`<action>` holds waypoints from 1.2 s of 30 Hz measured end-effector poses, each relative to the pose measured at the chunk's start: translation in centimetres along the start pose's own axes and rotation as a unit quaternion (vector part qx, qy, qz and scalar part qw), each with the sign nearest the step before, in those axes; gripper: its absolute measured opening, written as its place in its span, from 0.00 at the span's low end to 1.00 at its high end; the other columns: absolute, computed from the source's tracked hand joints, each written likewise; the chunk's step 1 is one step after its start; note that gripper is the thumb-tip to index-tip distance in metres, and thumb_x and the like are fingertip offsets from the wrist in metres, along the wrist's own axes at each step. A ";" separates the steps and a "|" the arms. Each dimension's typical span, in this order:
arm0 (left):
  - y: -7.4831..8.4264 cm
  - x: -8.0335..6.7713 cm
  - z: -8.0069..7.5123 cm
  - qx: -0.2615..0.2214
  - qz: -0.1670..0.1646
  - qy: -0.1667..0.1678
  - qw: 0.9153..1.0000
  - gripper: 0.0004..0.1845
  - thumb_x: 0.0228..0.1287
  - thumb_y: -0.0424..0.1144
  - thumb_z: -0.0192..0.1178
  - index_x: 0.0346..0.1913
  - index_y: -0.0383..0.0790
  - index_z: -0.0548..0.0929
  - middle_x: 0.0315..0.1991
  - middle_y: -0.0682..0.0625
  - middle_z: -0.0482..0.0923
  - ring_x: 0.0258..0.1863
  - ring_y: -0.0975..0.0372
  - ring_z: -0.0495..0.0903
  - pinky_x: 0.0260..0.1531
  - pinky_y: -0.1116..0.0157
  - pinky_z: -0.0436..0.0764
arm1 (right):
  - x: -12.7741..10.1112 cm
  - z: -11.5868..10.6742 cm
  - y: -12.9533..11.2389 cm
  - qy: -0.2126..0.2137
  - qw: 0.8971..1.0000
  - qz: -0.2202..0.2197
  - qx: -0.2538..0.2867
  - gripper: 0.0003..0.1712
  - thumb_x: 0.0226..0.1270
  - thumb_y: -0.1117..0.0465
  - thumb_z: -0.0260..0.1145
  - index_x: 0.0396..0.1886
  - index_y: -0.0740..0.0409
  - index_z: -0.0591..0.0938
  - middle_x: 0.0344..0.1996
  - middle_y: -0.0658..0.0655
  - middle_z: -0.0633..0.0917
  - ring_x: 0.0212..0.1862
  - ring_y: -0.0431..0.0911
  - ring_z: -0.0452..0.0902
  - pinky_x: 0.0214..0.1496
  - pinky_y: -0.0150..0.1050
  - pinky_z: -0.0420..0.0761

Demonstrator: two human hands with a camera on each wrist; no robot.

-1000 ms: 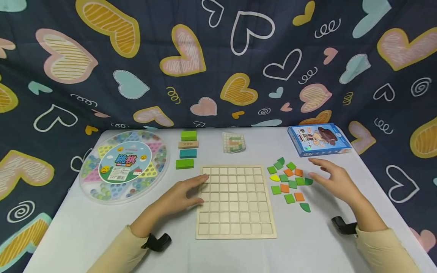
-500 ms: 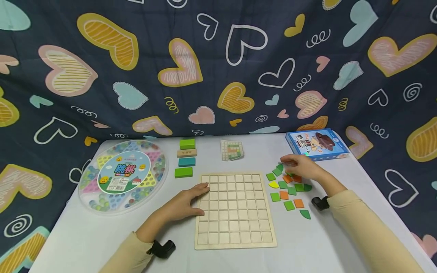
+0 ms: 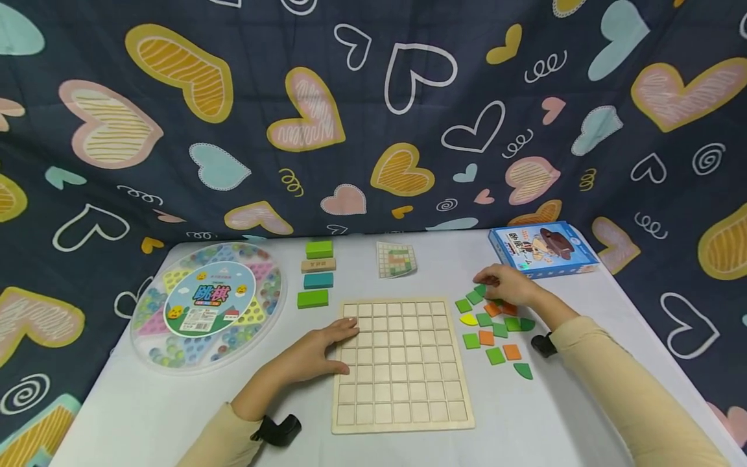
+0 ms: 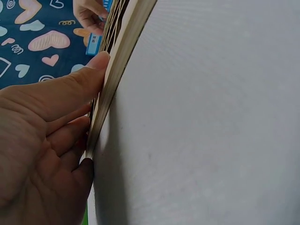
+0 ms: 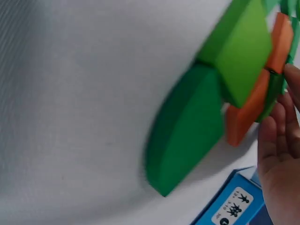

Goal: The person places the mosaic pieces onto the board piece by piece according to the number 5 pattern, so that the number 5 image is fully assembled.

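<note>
White bench (image 3: 146,402), heart-print backdrop. Left hand (image 3: 318,353) stays flat, fingers straight, pressing the grid board's (image 3: 403,366) left edge. Right hand (image 3: 509,285) has advanced onto the tile cluster (image 3: 487,321) right of the board, fingers now pinching a green tile (image 3: 480,290); pickup appears underway.

Cream sleeves (image 3: 630,383), seemingly black wrist-straps (image 3: 279,429).

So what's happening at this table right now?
A person sits at a white table with a wooden grid board in front of them. Their left hand lies flat against the board's left edge. Their right hand reaches into a loose pile of green, orange and yellow tiles beside the board, fingers pinching a green tile at the far end. The board's squares are all empty. A round marble game, four blocks, a pattern card and a blue box lie farther back.
</note>
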State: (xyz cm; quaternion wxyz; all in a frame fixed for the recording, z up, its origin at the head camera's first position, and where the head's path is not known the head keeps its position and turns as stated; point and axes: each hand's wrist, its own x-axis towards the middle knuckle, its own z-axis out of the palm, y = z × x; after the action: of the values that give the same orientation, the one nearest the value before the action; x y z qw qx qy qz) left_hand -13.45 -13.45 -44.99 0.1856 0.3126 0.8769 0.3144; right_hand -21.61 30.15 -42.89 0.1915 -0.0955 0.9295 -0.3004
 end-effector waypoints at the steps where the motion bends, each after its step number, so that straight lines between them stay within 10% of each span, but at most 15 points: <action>1: 0.0 0.0 0.0 0.001 0.001 0.000 1.000 0.41 0.53 0.48 0.68 0.70 0.41 0.65 0.74 0.50 0.54 0.74 0.54 0.49 0.69 0.51 0.58 | 0.0 0.1 0.1 0.002 1.000 0.000 0.000 0.19 0.63 0.68 0.61 0.55 0.63 0.78 0.50 0.63 0.79 0.47 0.52 0.71 0.56 0.51 0.74; 25: 0.0 -0.2 0.0 -0.009 0.000 0.002 1.000 0.41 0.53 0.48 0.68 0.70 0.41 0.65 0.74 0.51 0.54 0.74 0.54 0.49 0.69 0.50 0.57 | 0.3 0.4 0.5 0.042 0.999 0.007 -0.002 0.08 0.62 0.63 0.66 0.39 0.60 0.77 0.32 0.56 0.76 0.37 0.48 0.69 0.39 0.37 0.71; 36: 0.0 0.1 -0.1 0.000 0.003 -0.002 1.000 0.41 0.54 0.48 0.68 0.70 0.40 0.65 0.74 0.50 0.54 0.74 0.53 0.49 0.70 0.51 0.57 | -1.0 -0.4 -0.6 0.062 0.995 -0.051 0.053 0.17 0.68 0.60 0.61 0.56 0.56 0.80 0.38 0.57 0.78 0.38 0.48 0.68 0.37 0.34 0.72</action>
State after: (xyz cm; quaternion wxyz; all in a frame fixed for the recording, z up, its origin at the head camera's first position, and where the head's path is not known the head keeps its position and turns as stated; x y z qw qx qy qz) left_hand -13.58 -13.47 -44.94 0.1860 0.3162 0.8755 0.3144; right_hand -20.82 30.18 -41.96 0.1226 -0.1133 0.9164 -0.3638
